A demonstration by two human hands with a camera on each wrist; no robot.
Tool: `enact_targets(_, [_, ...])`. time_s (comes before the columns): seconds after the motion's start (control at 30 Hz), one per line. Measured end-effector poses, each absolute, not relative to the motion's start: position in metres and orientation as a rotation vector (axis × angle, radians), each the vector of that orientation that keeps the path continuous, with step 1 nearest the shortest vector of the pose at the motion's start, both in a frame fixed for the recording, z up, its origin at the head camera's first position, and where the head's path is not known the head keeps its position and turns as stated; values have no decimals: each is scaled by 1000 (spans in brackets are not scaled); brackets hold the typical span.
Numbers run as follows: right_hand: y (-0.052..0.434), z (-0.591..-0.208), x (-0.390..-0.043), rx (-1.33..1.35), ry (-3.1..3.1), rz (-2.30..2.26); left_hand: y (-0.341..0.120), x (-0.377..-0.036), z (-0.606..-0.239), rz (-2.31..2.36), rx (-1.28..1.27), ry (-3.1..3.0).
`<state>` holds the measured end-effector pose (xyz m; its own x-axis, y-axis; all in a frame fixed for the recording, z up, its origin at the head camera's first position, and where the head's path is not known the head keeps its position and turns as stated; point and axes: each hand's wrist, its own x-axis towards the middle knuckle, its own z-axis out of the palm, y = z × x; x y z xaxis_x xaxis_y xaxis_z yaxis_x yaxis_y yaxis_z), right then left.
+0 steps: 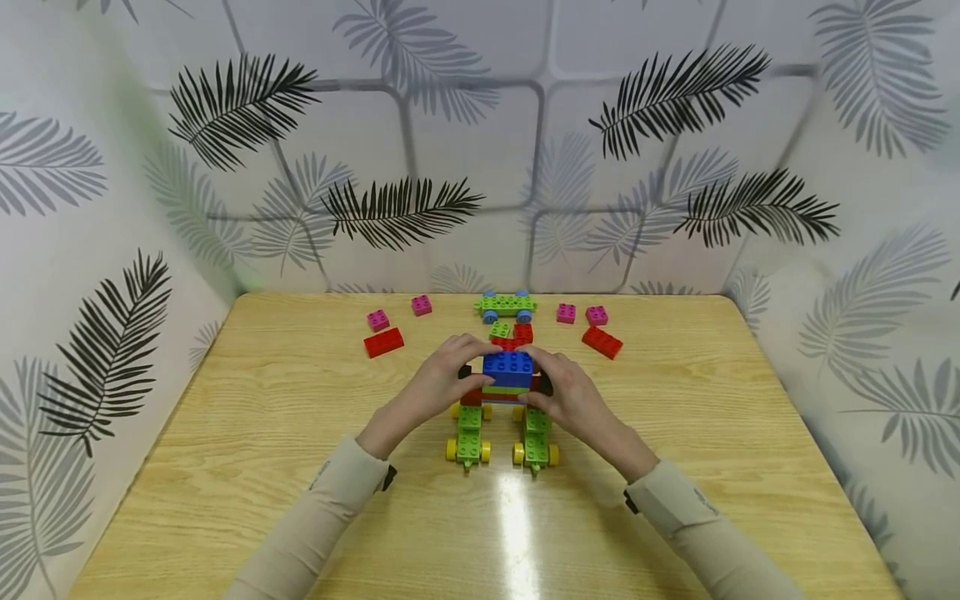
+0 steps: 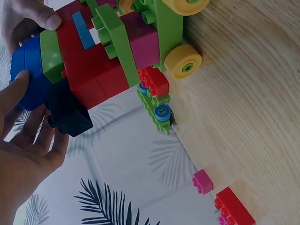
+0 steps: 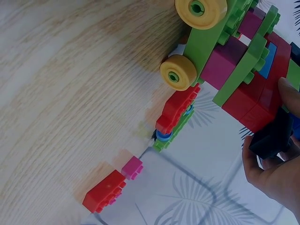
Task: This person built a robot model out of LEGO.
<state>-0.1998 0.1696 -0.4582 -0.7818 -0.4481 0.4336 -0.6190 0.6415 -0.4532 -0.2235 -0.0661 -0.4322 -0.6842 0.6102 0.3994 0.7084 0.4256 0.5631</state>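
Note:
A brick model stands mid-table on two green wheeled bases (image 1: 468, 435) with yellow wheels (image 2: 183, 61). Red, green and magenta layers carry a blue brick (image 1: 507, 367) on top and black bricks (image 2: 68, 115) at the sides. My left hand (image 1: 438, 385) grips the model's left side, fingers over the blue brick's edge. My right hand (image 1: 564, 390) grips the right side, the thumb (image 3: 291, 93) against the red layer above a black brick (image 3: 272, 136).
Behind the model lie a green base with blue wheels (image 1: 506, 305), a small green and red brick cluster (image 1: 512, 332), red bricks (image 1: 383, 342) (image 1: 602, 342) and pink bricks (image 1: 377, 319) (image 1: 421, 304) (image 1: 566, 312) (image 1: 597, 315). Leaf-patterned walls (image 1: 480, 150) enclose the wooden table (image 1: 262, 417).

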Motion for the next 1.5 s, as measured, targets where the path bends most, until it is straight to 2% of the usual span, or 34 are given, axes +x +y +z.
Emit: enact_targets(1.5, [171,-458,-200,844,-2627,839,-75,-222,-429,-1223,-1116,-2627])
